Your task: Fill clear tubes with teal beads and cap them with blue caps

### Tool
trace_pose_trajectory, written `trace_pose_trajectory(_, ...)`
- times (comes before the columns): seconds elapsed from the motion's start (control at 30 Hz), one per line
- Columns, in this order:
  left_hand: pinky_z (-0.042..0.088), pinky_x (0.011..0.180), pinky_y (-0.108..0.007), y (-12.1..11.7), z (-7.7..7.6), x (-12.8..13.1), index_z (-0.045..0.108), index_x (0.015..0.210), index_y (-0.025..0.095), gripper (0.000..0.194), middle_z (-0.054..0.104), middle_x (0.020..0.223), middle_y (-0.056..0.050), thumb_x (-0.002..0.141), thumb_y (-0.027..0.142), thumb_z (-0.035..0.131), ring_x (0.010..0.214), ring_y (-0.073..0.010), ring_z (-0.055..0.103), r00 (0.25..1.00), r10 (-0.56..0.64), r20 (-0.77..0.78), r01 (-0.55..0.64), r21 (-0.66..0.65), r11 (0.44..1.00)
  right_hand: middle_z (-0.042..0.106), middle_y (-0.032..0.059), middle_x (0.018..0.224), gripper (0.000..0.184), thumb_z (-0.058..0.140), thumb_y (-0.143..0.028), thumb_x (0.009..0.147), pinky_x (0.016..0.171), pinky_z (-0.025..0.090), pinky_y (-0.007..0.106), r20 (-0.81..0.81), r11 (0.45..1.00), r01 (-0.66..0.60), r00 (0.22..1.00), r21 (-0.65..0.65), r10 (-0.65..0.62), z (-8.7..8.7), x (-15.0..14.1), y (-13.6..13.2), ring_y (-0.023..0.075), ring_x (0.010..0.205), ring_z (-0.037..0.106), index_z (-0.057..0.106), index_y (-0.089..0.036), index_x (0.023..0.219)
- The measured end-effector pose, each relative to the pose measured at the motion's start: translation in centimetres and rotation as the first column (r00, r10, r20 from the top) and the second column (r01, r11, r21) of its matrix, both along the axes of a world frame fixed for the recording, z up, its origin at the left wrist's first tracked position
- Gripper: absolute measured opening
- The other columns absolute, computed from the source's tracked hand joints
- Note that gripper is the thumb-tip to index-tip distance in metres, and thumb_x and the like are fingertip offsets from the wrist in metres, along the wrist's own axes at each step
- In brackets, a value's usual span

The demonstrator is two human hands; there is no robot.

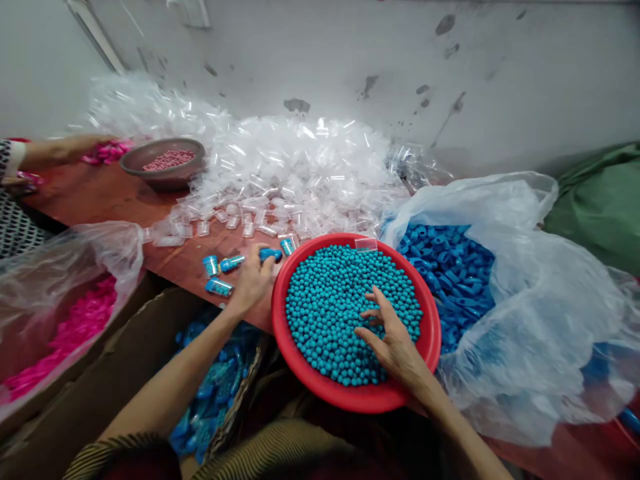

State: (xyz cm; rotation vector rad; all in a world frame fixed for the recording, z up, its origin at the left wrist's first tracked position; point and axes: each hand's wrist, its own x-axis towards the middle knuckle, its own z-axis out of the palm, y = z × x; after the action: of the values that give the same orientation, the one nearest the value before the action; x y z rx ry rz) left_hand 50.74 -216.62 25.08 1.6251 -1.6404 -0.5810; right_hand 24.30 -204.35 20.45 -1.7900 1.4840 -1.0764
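My left hand is over the red-brown tabletop, its fingers bent round a small blue plastic cap at the fingertips. Just left of it lie several small clear tubes filled with blue beads, and another filled tube lies beyond. My right hand hovers with spread fingers above turquoise-blue beads, with nothing visible in its grasp. The beads fill a round red basin in front of me. A clear empty tube rests on the beads at the far rim.
A large heap of clear tubes spreads along the wall. Blue plastic parts lie in a plastic bag at right. Boxes with pink pieces and blue filled pieces stand near left. A co-worker's hand is beside a bowl of pink beads.
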Motion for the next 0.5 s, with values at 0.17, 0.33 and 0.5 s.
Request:
trace_pose_trajectory(0.17,0.046,0.073,-0.032,-3.4,-4.3,5.5,0.052,0.106,0.013,0.031,0.062,0.092,-0.008,0.08,0.026,0.04,0.08,-0.0194,0.058,0.953,0.172,0.249,-0.19,0.05,0.981,0.056,0.0099,0.117,0.06,0.054,-0.028,0.083,0.078,0.055,0.037,-0.01,0.997,-0.013,1.0,0.078,0.014,0.3,0.0,-0.1,0.017,0.082,0.063,0.03,-0.025,0.139)
trace_pose_trajectory(0.33,0.043,0.084,-0.038,-3.6,-5.3,6.3,0.056,0.111,0.016,0.035,0.062,0.099,-0.011,0.079,0.026,0.047,0.096,-0.0263,0.057,0.921,0.141,0.362,-0.168,0.046,0.985,0.059,0.0092,0.114,0.053,0.053,-0.028,0.084,0.077,0.056,0.035,-0.039,0.997,0.009,0.999,0.077,-0.006,0.4,-0.2,0.0,0.0163,0.08,0.064,0.038,-0.022,0.134)
trace_pose_trajectory(0.5,0.037,0.091,-0.044,-6.0,-5.9,3.8,0.057,0.114,0.013,0.036,0.056,0.113,-0.018,0.083,0.022,0.041,0.111,-0.0317,0.047,0.776,0.012,0.631,0.0,-0.018,1.0,0.062,0.0074,0.108,0.043,0.052,-0.024,0.085,0.081,0.054,0.034,-0.103,0.999,-0.039,0.994,0.013,0.04,0.5,-0.2,-0.1,0.0165,0.082,0.064,0.046,-0.022,0.128)
